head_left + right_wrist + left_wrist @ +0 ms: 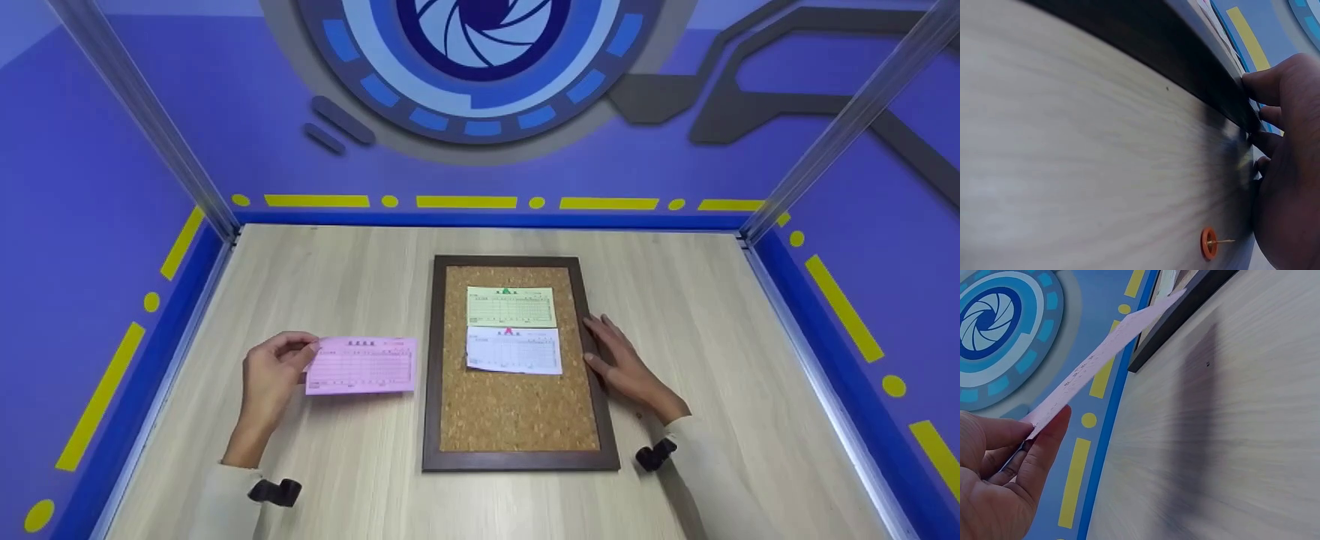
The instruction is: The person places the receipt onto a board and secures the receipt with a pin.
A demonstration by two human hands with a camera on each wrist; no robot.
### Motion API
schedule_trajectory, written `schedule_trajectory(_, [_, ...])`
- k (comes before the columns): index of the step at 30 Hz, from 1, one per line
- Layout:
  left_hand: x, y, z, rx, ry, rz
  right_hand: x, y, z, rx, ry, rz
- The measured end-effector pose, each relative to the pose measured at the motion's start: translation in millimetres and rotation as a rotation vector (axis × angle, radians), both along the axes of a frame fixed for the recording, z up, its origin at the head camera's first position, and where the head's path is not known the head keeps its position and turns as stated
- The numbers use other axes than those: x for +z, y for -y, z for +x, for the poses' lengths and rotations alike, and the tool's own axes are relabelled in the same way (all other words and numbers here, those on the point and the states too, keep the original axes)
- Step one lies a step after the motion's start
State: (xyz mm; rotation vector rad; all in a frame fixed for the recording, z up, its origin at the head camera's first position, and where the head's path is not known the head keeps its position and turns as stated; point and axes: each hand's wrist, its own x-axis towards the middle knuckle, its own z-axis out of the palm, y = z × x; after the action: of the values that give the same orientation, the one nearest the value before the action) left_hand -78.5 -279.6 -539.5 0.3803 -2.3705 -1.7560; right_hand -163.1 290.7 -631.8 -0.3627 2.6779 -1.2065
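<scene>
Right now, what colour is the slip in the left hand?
Pink, printed with a table grid. The slip shows best in the head view, pinched by the left hand.

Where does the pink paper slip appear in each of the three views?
Head view: the pink paper slip is at left of centre, pinched by the left hand, beside the dark-framed cork board.
Left wrist view: it runs edge-on from the fingers up to the right.
Right wrist view: not in it.
Shared landmark: the board's dark wooden frame.
</scene>
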Motion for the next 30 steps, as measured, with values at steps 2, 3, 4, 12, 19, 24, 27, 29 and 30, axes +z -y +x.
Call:
schedule_trajectory(2, [-0.3,-2,-0.5,-0.007,0.000,0.009,0.1,1,-0.5,0.005,-0.003,0.006])
schedule_trajectory(3, [-0.7,-2,-0.6,-0.009,0.000,0.015,-0.1,1,-1.0,0.007,-0.004,0.007])
schedule_trajectory(4, [-1.0,-3,-0.9,-0.010,0.000,0.017,-0.3,1,-1.4,0.008,-0.005,0.008])
schedule_trajectory(12, [-0.5,-8,-4.1,-0.018,0.008,0.029,-0.7,2,-2.6,0.015,-0.004,-0.002])
schedule_trajectory(19, [4.2,-12,-3.5,-0.037,0.004,0.032,0.9,1,-1.8,0.015,-0.009,-0.012])
schedule_trajectory(24, [5.7,-15,-5.3,-0.038,0.002,0.039,5.5,3,0.1,0.008,-0.021,0.010])
schedule_trajectory(27, [6.5,-19,-5.8,-0.040,-0.005,0.056,10.1,9,1.8,0.011,-0.025,0.033])
schedule_trajectory(29, [6.6,-21,-6.3,-0.042,-0.012,0.074,13.0,14,3.1,0.013,-0.037,0.053])
schedule_trajectory(30, [6.5,-23,-6.4,-0.044,-0.014,0.078,14.2,16,3.9,0.012,-0.043,0.057])
